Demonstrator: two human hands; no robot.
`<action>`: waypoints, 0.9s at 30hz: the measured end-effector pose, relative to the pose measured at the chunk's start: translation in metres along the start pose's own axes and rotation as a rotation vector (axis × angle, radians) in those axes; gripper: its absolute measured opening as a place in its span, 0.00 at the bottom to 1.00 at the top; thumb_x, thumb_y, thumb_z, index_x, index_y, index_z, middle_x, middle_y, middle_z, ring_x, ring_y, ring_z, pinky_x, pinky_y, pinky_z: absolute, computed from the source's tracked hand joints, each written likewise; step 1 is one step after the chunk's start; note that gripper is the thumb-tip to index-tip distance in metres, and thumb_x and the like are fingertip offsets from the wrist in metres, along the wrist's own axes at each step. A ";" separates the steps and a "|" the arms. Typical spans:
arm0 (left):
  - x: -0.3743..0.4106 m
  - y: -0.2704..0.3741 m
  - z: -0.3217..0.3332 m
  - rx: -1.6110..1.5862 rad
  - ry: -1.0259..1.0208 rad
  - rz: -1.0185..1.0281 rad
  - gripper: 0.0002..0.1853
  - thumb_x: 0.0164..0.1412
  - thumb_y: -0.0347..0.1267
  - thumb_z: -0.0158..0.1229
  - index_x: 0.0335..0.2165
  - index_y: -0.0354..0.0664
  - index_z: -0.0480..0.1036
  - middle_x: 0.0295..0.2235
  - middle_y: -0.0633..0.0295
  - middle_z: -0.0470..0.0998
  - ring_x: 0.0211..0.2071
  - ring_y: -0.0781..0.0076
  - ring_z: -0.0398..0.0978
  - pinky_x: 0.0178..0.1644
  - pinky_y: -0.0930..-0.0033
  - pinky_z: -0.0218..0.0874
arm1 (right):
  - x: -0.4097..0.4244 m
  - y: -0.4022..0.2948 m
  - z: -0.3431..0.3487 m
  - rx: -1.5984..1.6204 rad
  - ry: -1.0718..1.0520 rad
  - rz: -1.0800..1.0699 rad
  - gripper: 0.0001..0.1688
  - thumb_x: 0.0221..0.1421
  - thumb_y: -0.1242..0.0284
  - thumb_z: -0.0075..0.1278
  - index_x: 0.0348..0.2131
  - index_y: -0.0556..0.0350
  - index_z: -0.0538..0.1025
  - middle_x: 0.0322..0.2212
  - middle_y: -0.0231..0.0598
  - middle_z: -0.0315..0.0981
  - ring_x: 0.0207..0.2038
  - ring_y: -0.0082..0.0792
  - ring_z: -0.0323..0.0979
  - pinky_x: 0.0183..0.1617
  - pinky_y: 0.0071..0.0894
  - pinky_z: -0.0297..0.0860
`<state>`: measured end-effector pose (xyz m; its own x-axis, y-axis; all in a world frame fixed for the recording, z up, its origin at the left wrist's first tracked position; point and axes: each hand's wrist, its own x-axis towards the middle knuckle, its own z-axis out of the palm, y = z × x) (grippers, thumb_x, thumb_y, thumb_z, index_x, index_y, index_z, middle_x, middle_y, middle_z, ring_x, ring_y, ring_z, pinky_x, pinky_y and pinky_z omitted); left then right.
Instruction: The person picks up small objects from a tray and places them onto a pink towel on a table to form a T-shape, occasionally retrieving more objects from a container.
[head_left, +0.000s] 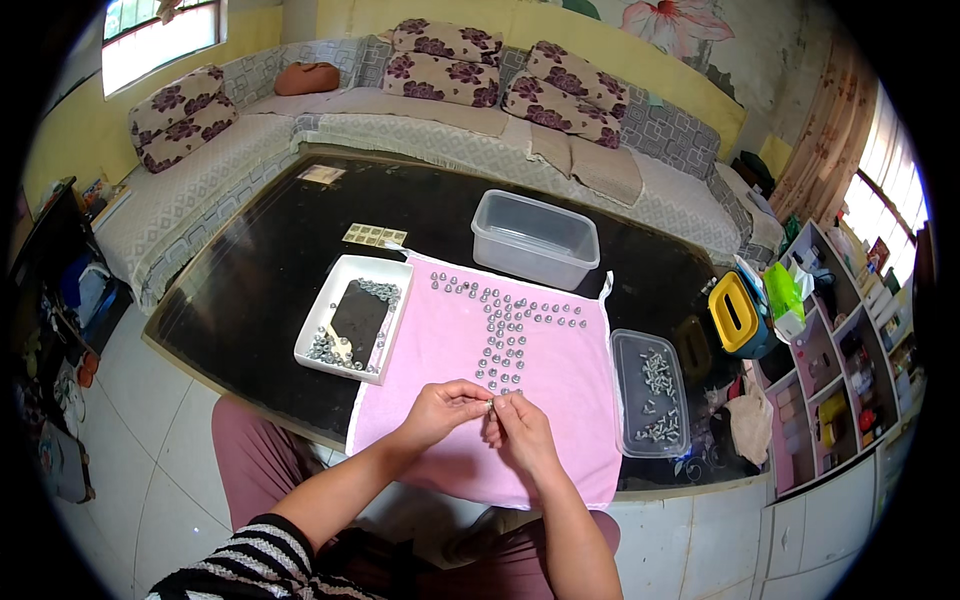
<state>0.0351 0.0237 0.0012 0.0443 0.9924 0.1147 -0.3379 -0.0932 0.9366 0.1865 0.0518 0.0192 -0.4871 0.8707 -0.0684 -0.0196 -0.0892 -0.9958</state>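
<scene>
My left hand (448, 412) and my right hand (523, 429) meet over the pink cloth (435, 450), their fingertips pinching a small metal fastener (490, 403). The fingers hide most of it. Beyond my hands, several small metal nut-and-bolt pieces (491, 341) stand on the cloth in rows that form a T-like shape. To the left is a white tray (306, 351) with loose metal nuts (322, 349) near its front and more at its back right corner. On the right, loose bolts (658, 375) lie in a shallow clear plastic lid (628, 409).
A clear plastic tub (525, 251) stands behind the cloth on the dark table (270, 247). A patterned card (375, 235) lies behind the tray. At the right are a yellow-topped tissue box (733, 311) and an open shelf unit (825, 322). A sofa (427, 142) borders the far side.
</scene>
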 end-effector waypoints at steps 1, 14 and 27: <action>0.000 0.000 0.000 0.002 0.001 0.003 0.08 0.51 0.23 0.53 0.33 0.31 0.70 0.29 0.62 0.73 0.32 0.79 0.70 0.38 0.79 0.63 | -0.001 -0.004 0.000 -0.006 -0.012 0.022 0.17 0.58 0.66 0.37 0.23 0.60 0.67 0.14 0.32 0.64 0.15 0.20 0.61 0.19 0.18 0.61; 0.000 0.000 0.000 0.035 0.009 0.017 0.07 0.51 0.23 0.53 0.33 0.32 0.71 0.29 0.63 0.73 0.32 0.80 0.70 0.38 0.80 0.63 | -0.001 -0.005 0.001 -0.101 0.055 0.053 0.22 0.58 0.62 0.35 0.18 0.59 0.67 0.10 0.33 0.62 0.12 0.21 0.60 0.16 0.19 0.58; 0.000 -0.001 0.000 0.027 -0.014 0.005 0.07 0.51 0.22 0.53 0.32 0.33 0.70 0.29 0.63 0.73 0.31 0.80 0.70 0.38 0.80 0.63 | -0.001 -0.005 0.002 -0.141 0.065 0.048 0.25 0.57 0.61 0.36 0.17 0.60 0.69 0.08 0.32 0.62 0.13 0.20 0.60 0.18 0.20 0.58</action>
<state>0.0353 0.0238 -0.0002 0.0556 0.9908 0.1236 -0.3130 -0.1002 0.9445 0.1855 0.0501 0.0240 -0.4268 0.8970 -0.1149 0.1272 -0.0662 -0.9897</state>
